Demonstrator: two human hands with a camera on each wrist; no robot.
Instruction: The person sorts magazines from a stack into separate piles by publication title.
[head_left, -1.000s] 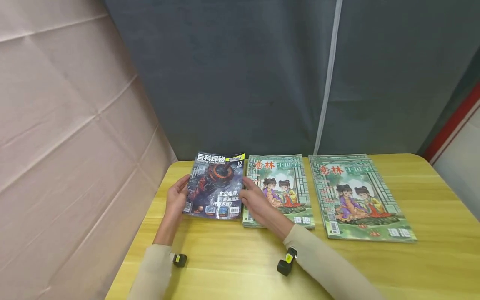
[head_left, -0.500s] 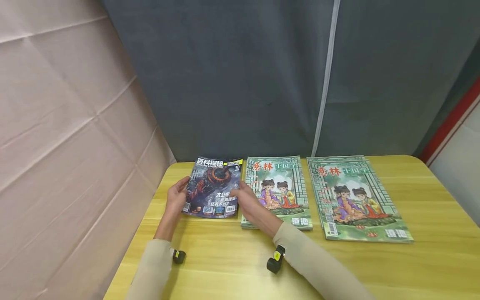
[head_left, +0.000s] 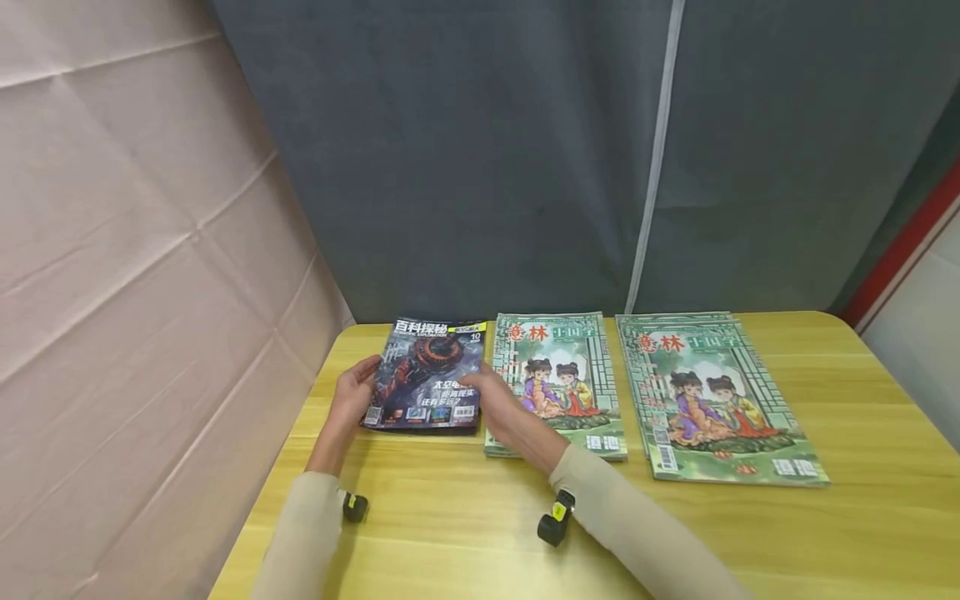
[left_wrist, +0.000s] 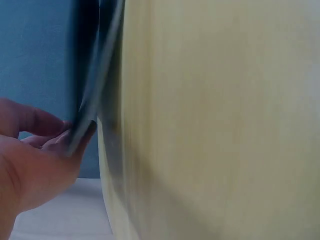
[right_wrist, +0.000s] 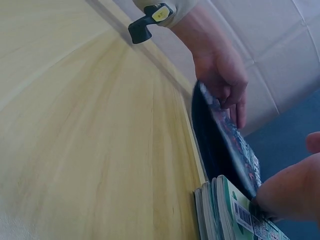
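A dark magazine (head_left: 429, 367) with a red ring on its cover is held between both hands at the table's left. The left hand (head_left: 351, 398) grips its left edge, fingers beneath; in the left wrist view the left hand (left_wrist: 45, 160) pinches that blurred edge above the table. The right hand (head_left: 508, 410) grips the right edge, thumb on the cover. From the right wrist view, the right hand (right_wrist: 292, 190) is beside a green stack (right_wrist: 227, 210), and the magazine (right_wrist: 225, 145) is tilted and slightly bowed.
A stack of green magazines (head_left: 558, 375) lies right beside the held magazine, under the right wrist. Farther right is a second, slightly fanned green pile (head_left: 720, 400). The yellow wooden table (head_left: 450, 517) meets a grey curtain (head_left: 480, 167) behind and a pale cloth wall (head_left: 150, 292) at left.
The dark magazine has come down slightly toward the table and tilted a little differently. The right hand has shifted left, its thumb now farther onto the cover; both hands keep their hold.
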